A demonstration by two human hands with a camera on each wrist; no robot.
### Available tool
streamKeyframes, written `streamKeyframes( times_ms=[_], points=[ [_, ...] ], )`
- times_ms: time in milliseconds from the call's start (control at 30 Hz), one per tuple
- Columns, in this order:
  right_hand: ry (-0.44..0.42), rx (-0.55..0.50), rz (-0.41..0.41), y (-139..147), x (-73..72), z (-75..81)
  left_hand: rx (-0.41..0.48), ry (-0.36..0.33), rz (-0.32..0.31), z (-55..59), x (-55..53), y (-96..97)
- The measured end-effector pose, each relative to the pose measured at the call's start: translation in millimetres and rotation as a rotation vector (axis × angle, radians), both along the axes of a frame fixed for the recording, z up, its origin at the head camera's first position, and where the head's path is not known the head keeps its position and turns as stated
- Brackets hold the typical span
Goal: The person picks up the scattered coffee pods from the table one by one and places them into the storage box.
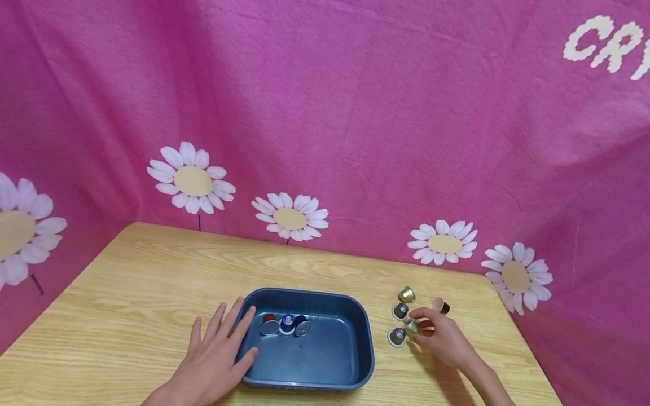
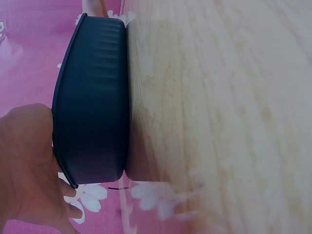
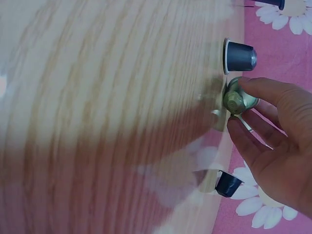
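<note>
My left hand [image 1: 205, 361] lies with spread, straight fingers over the left rim of a dark blue rectangular tub [image 1: 369, 344]. The left wrist view shows that hand against the tub's outer wall [image 2: 90, 97]. To the right of the tub, my right hand [image 1: 444, 338] pinches a green coffee capsule [image 3: 235, 102] between thumb and fingers, low over the table. Two dark grey capsules stand beside it, one nearer [image 1: 397, 337] and one farther [image 1: 400, 310]. Inside the tub are a red capsule [image 1: 269, 325], a purple capsule [image 1: 287, 323] and a dark blue capsule [image 1: 303, 325].
A gold capsule [image 1: 407, 294] lies on its side farther back on the wooden table [image 1: 167, 282]. Beyond my right hand lies a black capsule [image 1: 443, 306]. A pink cloth [image 1: 355, 141] with printed white flowers hangs behind the table.
</note>
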State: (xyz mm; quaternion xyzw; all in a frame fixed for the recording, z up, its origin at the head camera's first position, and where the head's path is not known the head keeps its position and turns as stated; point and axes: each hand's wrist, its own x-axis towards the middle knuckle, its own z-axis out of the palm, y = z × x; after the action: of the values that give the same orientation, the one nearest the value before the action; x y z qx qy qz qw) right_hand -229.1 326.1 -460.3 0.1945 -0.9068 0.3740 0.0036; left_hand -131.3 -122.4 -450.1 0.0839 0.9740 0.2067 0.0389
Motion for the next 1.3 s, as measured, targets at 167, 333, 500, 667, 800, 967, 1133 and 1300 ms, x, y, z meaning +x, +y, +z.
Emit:
streamKeyframes(
  times_ms=[167,333,500,667,800,967,1133,1300],
  points=[
    [-0.008,0.029,0.006,2,-2.0,-1.9,-0.011,0.016,-0.011,-0.9,0.0,-0.4],
    [-0.030,0.067,-0.052,4,-1.0,-2.1,-0.024,0.026,-0.017,-2.1,-0.5,-0.8],
    [-0.048,0.078,-0.130,6,2.4,4.4,-0.025,0.034,-0.017,-2.2,-0.2,-0.4],
    [-0.020,0.046,-0.117,4,4.3,15.2,-0.022,0.028,-0.015,-1.6,0.3,-0.5],
    [0.053,0.011,-0.077,-4,7.0,23.3,-0.020,0.014,-0.010,-1.1,0.2,-0.2],
    [0.026,-0.039,-0.050,-21,12.6,33.4,-0.021,0.006,-0.005,-0.6,0.0,0.0],
    [0.013,-0.093,0.025,-39,16.6,42.7,-0.017,0.009,-0.005,-0.6,0.0,0.0],
    [0.079,-0.128,0.108,-54,19.4,46.6,-0.019,0.016,-0.007,-0.6,-0.5,0.0]
  ],
)
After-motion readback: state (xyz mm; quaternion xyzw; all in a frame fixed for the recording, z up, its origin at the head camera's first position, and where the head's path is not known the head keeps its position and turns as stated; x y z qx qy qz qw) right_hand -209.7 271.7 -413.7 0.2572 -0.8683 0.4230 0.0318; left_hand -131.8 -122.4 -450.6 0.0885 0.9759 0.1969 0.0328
